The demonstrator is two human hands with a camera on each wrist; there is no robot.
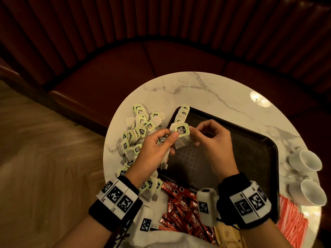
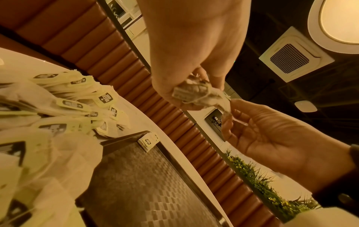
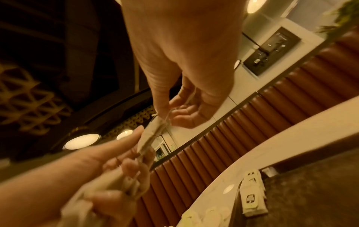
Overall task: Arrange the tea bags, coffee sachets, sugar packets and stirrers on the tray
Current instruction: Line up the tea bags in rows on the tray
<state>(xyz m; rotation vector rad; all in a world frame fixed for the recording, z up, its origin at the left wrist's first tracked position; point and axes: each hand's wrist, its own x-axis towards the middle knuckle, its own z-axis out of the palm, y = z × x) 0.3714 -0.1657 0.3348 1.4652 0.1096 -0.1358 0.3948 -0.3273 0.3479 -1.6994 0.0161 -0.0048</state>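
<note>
Green-tagged tea bags are what's being sorted right now. Both hands are up over the tray (image 1: 250, 133) at mid frame, sharing one tea bag (image 1: 180, 133): the left hand (image 1: 154, 151) has its thumb clamped on the tag's left edge and also grips a few more bags in its curled fingers, while the right hand (image 1: 213, 138) pinches the bag's right side. Looks to me like one bag is being peeled off the bunch, maybe with the strings tangled, though I can't tell for sure.

Only a short row of bags (image 1: 182, 113) is on the tray so far, overlapping along its upper-left edge, so the job is barely started. Next move probably means freeing that single bag cleanly and laying it at the near end of the row without nudging the ones already down.

Around it: a big loose heap of bags (image 1: 136, 133) on the surface left of the tray, red coffee sachets (image 1: 184, 208) at the bottom centre, red-striped packets (image 1: 292, 222) at lower right, and two white cups (image 1: 308, 172) at the right edge. That heap crowds the tray's left rim, so strings could snag.
</note>
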